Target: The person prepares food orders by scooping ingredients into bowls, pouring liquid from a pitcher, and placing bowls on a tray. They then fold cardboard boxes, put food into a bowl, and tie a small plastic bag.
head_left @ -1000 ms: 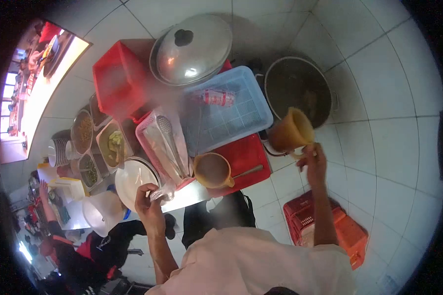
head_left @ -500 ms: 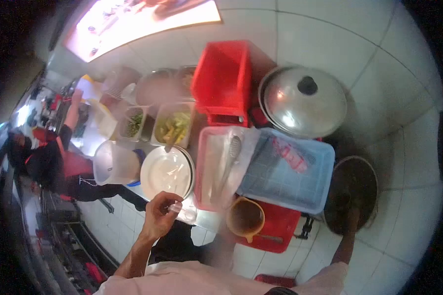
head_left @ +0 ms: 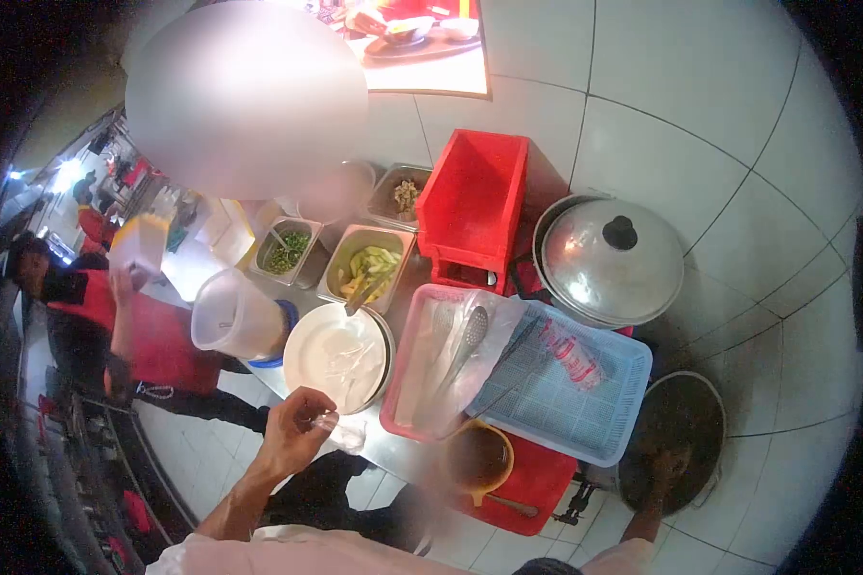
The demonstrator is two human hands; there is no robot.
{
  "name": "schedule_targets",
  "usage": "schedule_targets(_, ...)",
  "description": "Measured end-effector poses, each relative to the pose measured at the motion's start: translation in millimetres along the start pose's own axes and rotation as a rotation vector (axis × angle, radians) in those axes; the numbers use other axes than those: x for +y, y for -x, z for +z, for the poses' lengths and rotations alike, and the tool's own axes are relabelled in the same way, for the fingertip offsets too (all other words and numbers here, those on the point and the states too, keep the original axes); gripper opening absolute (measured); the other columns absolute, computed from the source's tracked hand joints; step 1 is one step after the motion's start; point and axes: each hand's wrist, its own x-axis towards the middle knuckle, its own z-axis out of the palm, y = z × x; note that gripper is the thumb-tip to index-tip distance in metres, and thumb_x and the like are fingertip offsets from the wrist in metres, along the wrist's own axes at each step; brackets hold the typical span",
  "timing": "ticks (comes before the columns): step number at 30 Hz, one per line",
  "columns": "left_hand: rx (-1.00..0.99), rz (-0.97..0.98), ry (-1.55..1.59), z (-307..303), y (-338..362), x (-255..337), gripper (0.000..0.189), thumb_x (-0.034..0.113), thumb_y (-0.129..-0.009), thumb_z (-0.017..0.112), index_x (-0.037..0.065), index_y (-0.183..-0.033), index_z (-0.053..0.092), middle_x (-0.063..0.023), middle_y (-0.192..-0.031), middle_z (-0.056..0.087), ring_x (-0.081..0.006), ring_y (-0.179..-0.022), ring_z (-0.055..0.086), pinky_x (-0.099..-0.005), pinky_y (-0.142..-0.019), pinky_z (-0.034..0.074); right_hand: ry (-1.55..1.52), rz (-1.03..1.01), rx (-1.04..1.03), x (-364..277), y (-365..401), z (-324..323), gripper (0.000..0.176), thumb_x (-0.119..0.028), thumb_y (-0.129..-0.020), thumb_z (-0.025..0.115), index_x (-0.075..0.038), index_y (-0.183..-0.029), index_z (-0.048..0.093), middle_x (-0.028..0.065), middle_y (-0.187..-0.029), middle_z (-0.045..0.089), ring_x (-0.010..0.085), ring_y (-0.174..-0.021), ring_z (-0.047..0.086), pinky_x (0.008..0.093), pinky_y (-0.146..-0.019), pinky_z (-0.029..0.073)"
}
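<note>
My left hand (head_left: 295,431) is pinched on a clear plastic piece just in front of a stack of white plates (head_left: 334,356). More clear plastic lies on the top plate. On the far right, my right hand (head_left: 669,468) reaches down inside a large metal pot (head_left: 683,412); its fingers are dim and blurred, and what they touch is hidden. Between my hands are a pink tray (head_left: 403,407) with a slotted spoon (head_left: 472,331), a blue basket (head_left: 547,383) holding a red-and-white packet (head_left: 575,364), and a yellowish jug (head_left: 479,458) of brown liquid.
Behind stand a red bin (head_left: 475,206), a lidded pan (head_left: 609,264), and metal containers of green pieces (head_left: 283,251) and yellow-green slices (head_left: 369,273). A plastic tub (head_left: 235,316) is left of the plates. A person in red (head_left: 173,335) stands at the left, holding a box (head_left: 142,244).
The view has shifted, so the counter items sit lower in the picture. The person at the left now holds up a box. My left hand still pinches the plastic; my right remains in the pot.
</note>
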Motion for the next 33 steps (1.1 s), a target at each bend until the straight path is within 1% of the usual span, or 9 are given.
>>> schedule_targets(6, -0.011, 0.219, 0.083, -10.9, -6.4, -5.5, 0.012, 0.005, -0.089, 0.065, 0.004, -0.100, 0.059, -0.0001, -0.086, 0.061, -0.0066, -0.081, 0.056, -0.0229, -0.072, 0.046, -0.413, 0.049, 0.166, -33.9, 77.3, -53.7, 0.054, -0.050, -0.096, 0.051, 0.000, -0.100, 0.070, 0.0104, -0.095, 0.070, 0.0249, -0.081, 0.065, 0.0427, -0.074, 0.052)
schedule_targets(7, 0.003, 0.214, 0.078, -10.2, -5.7, 2.8, 0.015, 0.003, -0.088, 0.066, 0.004, -0.101, 0.059, -0.0003, -0.087, 0.061, -0.0071, -0.080, 0.056, -0.0240, -0.071, 0.046, -1.085, -0.005, 0.275, -59.7, 110.5, -78.4, 0.054, -0.050, -0.092, 0.058, 0.002, -0.093, 0.071, 0.0148, -0.085, 0.070, 0.0258, -0.068, 0.065, 0.0451, -0.068, 0.051)
schedule_targets(8, -0.039, 0.317, 0.094, -13.0, -8.6, 1.9, 0.015, 0.000, -0.087, 0.064, 0.005, -0.100, 0.058, 0.0002, -0.085, 0.059, -0.0069, -0.074, 0.055, -0.0230, -0.065, 0.045, -0.560, 0.231, 0.456, 17.6, 61.7, 8.2, 0.050, -0.046, -0.093, 0.059, 0.003, -0.096, 0.070, 0.0166, -0.085, 0.069, 0.0273, -0.073, 0.064, 0.0430, -0.070, 0.050)
schedule_targets(9, -0.048, 0.237, 0.114, -14.6, -5.5, 7.7, 0.013, 0.000, -0.087, 0.062, 0.005, -0.099, 0.058, 0.0002, -0.084, 0.057, -0.0067, -0.070, 0.053, -0.0219, -0.062, 0.044, -0.579, -0.093, 0.557, -49.2, 127.1, -73.4, 0.049, -0.044, -0.094, 0.058, 0.003, -0.094, 0.068, 0.0189, -0.084, 0.067, 0.0282, -0.076, 0.062, 0.0415, -0.071, 0.048)
schedule_targets(11, -0.052, 0.191, 0.122, -12.6, -8.1, 9.2, 0.010, 0.002, -0.088, 0.058, 0.005, -0.097, 0.056, -0.0001, -0.083, 0.055, -0.0067, -0.065, 0.051, -0.0207, -0.056, 0.042, -0.945, -0.141, 0.515, -29.8, 131.0, -73.6, 0.049, -0.044, -0.096, 0.054, 0.004, -0.092, 0.064, 0.0177, -0.076, 0.061, 0.0290, -0.075, 0.061, 0.0422, -0.070, 0.045)
schedule_targets(12, -0.044, 0.225, 0.114, -15.7, -11.0, 3.3, 0.009, 0.004, -0.088, 0.057, 0.005, -0.097, 0.056, -0.0004, -0.083, 0.053, -0.0068, -0.064, 0.050, -0.0205, -0.053, 0.041, -0.317, -0.182, 0.657, -54.4, 164.9, -118.3, 0.041, -0.035, -0.098, 0.055, 0.004, -0.093, 0.065, 0.0138, -0.080, 0.063, 0.0225, -0.072, 0.061, 0.0392, -0.069, 0.048)
schedule_targets(14, -0.047, 0.173, 0.134, -16.0, -14.7, -12.7, 0.008, 0.007, -0.087, 0.058, 0.005, -0.093, 0.054, -0.0008, -0.083, 0.051, -0.0074, -0.062, 0.049, -0.0220, -0.051, 0.039, -1.416, 0.161, 0.417, -86.0, 201.1, -161.8, 0.029, -0.023, -0.098, 0.059, 0.005, -0.093, 0.064, 0.0094, -0.084, 0.062, 0.0157, -0.073, 0.062, 0.0326, -0.067, 0.051)
schedule_targets(21, -0.188, -0.016, 0.500, -25.4, -27.1, -12.7, 0.008, 0.006, -0.085, 0.059, 0.008, -0.088, 0.052, 0.0001, -0.076, 0.049, -0.0092, -0.064, 0.048, -0.0235, -0.052, 0.041, -0.892, 0.009, 0.514, -140.5, 318.1, -259.8, 0.019, -0.010, -0.096, 0.060, 0.007, -0.103, 0.065, 0.0117, -0.089, 0.065, 0.0172, -0.073, 0.068, 0.0329, -0.065, 0.061)
schedule_targets(33, -0.458, -0.023, 0.753, -71.4, -50.6, -44.8, 0.007, 0.006, -0.088, 0.060, 0.006, -0.093, 0.055, -0.0011, -0.083, 0.054, -0.0100, -0.067, 0.049, -0.0254, -0.054, 0.040, -1.298, -0.009, 0.546, -306.9, 427.1, -219.4, 0.021, -0.016, -0.096, 0.061, 0.004, -0.097, 0.065, 0.0091, -0.088, 0.066, 0.0158, -0.076, 0.068, 0.0321, -0.069, 0.061)
